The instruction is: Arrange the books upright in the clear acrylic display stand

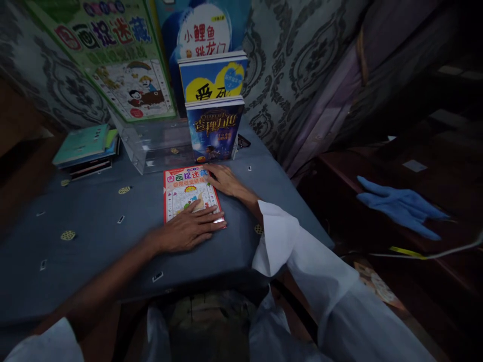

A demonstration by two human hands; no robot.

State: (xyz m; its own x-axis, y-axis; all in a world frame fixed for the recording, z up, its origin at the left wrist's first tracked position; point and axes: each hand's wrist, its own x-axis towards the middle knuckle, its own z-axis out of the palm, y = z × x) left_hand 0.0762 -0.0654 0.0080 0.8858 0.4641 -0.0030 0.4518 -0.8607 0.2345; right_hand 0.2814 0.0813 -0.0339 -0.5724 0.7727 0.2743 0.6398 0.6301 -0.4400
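Note:
A red-bordered book (181,193) with a cartoon cover lies flat on the blue-grey tablecloth (101,261). Across its lower part rests my left hand (188,226), fingers spread over the cover and pointing right. My right hand (223,180) touches the book's upper right corner and edge, its fingers extended towards the left. Neither hand is wrapped round anything. Just behind the book stands a dark blue book (215,128), in front of a yellow and blue book (213,78).
A clear plastic rack (158,146) holds a tall green book (128,65). Stacked books (85,146) lie at the left. Behind stands a blue book (206,30). Right of the table, a blue glove (403,203) lies on a dark red surface (343,176).

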